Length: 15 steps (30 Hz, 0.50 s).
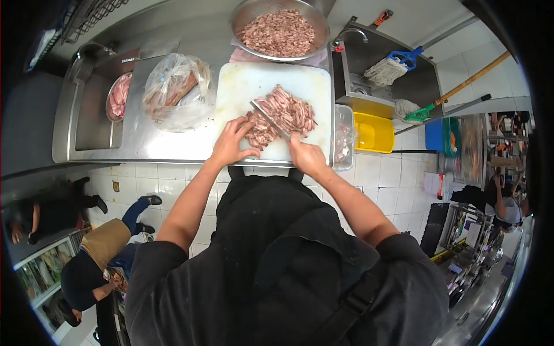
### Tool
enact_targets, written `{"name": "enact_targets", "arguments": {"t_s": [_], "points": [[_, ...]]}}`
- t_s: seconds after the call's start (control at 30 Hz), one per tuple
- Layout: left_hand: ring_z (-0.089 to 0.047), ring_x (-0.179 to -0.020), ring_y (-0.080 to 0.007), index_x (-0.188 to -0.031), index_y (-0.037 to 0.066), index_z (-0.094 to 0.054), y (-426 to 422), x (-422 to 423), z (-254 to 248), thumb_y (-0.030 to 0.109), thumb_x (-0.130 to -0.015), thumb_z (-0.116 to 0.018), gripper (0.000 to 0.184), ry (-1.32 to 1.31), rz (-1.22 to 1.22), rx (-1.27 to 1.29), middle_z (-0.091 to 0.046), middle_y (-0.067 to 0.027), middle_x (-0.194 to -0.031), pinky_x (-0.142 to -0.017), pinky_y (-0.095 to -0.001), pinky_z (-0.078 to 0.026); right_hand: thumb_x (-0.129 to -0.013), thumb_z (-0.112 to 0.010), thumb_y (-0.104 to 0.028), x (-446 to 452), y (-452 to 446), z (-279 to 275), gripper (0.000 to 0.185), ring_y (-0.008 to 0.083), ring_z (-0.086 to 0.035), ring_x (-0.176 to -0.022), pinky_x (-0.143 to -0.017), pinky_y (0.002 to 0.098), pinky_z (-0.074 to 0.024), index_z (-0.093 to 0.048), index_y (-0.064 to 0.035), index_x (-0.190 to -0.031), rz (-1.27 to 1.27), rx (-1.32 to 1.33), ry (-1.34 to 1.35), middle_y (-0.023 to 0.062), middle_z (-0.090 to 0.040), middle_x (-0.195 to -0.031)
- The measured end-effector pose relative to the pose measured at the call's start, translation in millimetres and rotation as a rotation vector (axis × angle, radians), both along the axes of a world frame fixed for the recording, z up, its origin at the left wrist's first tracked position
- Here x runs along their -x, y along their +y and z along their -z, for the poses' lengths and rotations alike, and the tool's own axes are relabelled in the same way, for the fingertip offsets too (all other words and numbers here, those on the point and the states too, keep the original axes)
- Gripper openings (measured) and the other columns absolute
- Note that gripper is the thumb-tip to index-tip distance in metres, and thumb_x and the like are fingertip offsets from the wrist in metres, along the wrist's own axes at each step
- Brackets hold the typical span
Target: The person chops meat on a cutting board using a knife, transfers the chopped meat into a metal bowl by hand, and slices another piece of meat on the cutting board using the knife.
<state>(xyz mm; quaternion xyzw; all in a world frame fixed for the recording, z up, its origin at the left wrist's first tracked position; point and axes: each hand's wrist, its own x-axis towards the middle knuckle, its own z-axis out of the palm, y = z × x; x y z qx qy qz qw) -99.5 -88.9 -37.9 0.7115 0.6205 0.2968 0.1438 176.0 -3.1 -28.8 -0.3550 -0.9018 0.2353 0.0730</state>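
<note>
My right hand is closed round the handle of a knife, whose blade slants up and leftward across a pile of sliced meat. Left of the blade lies a smaller heap of meat pieces. My left hand rests at that heap's left edge, fingertips touching it and thumb spread away. Beneath everything is a white cutting board at the counter's front edge.
Behind the board stands a metal bowl of chopped meat. A plastic bag with meat lies to the left, beside a sink. A clear container and a yellow bin are at the right. Other people are in the background.
</note>
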Motion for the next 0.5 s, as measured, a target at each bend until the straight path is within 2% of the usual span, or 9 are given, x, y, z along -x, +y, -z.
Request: {"name": "enact_targets", "arguments": {"t_s": [0.07, 0.1, 0.17, 0.27, 0.33, 0.43, 0.5], "points": [[-0.049, -0.129, -0.0368, -0.141, 0.01, -0.054, -0.3, -4.7, 4.9, 0.053, -0.062, -0.091, 0.097, 0.078, -0.019, 0.035, -0.049, -0.0138, -0.141, -0.107, -0.0461, -0.045, -0.098, -0.048, -0.016, -3.9, -2.8, 2.5, 0.031, 0.0445, -0.068, -0.069, -0.063, 0.0577, -0.0512, -0.046, -0.0003, -0.124, 0.023, 0.002, -0.007, 0.0224, -0.068, -0.072], [-0.048, -0.129, -0.038, -0.144, 0.01, -0.05, 0.5, -6.1, 3.5, 0.055, -0.063, -0.09, 0.101, 0.067, -0.031, 0.071, -0.047, -0.015, -0.142, -0.107, -0.0472, -0.043, -0.098, -0.048, -0.016, -6.1, -3.4, 1.0, 0.028, 0.0446, -0.068, -0.069, -0.063, 0.0577, -0.0512, -0.045, -0.0006, -0.122, 0.018, 0.016, -0.034, 0.0223, -0.068, -0.072], [-0.048, -0.128, -0.0381, -0.144, 0.01, -0.049, 0.7, -14.6, 6.6, 0.056, -0.064, -0.089, 0.101, 0.106, -0.022, 0.061, -0.047, -0.0152, -0.141, -0.107, -0.048, -0.043, -0.099, -0.047, -0.016, -10.2, -1.9, -6.3, 0.022, 0.0454, -0.068, -0.069, -0.063, 0.0584, -0.0508, -0.045, -0.0017, -0.116, 0.021, 0.035, -0.036, 0.0223, -0.068, -0.072], [-0.047, -0.125, -0.0365, -0.146, 0.012, -0.048, 2.7, -29.2, 8.7, 0.062, -0.066, -0.085, 0.102, 0.176, -0.04, -0.009, -0.046, -0.0142, -0.141, -0.106, -0.0491, -0.04, -0.1, -0.047, -0.017, -12.2, 0.8, -16.4, 0.022, 0.0457, -0.068, -0.069, -0.063, 0.059, -0.0506, -0.045, -0.002, -0.116, 0.022, 0.115, -0.026, 0.0227, -0.068, -0.072], [-0.045, -0.128, -0.0366, -0.147, 0.011, -0.047, 2.4, -40.9, 0.5, 0.065, -0.064, -0.084, 0.106, 0.176, -0.152, 0.045, -0.044, -0.0147, -0.143, -0.107, -0.0499, -0.038, -0.102, -0.048, -0.019, -13.0, 4.9, -14.0, 0.021, 0.0465, -0.067, -0.068, -0.062, 0.06, -0.0507, -0.047, -0.0031, -0.115, -0.028, 0.078, 0.007, 0.0232, -0.068, -0.073], [-0.039, -0.136, -0.0391, -0.15, 0.01, -0.043, 9.7, -41.6, -1.0, 0.069, -0.061, -0.083, 0.114, 0.195, -0.148, 0.081, -0.038, -0.0173, -0.151, -0.111, -0.0539, -0.033, -0.101, -0.048, -0.02, -21.2, 26.2, -44.0, 0.018, 0.0479, -0.068, -0.071, -0.066, 0.0609, -0.0517, -0.049, -0.0076, -0.113, -0.008, 0.156, -0.059, 0.026, -0.069, -0.077], [-0.032, -0.143, -0.0411, -0.151, 0.011, -0.04, 12.8, -49.9, -3.2, 0.073, -0.056, -0.082, 0.121, 0.24, -0.07, 0.088, -0.03, -0.0199, -0.157, -0.113, -0.0584, -0.029, -0.099, -0.048, -0.018, -24.9, 61.8, -62.2, 0.018, 0.046, -0.07, -0.075, -0.068, 0.0597, -0.0534, -0.05, -0.0079, -0.113, 0.018, 0.06, -0.222, 0.0254, -0.07, -0.08]]}}
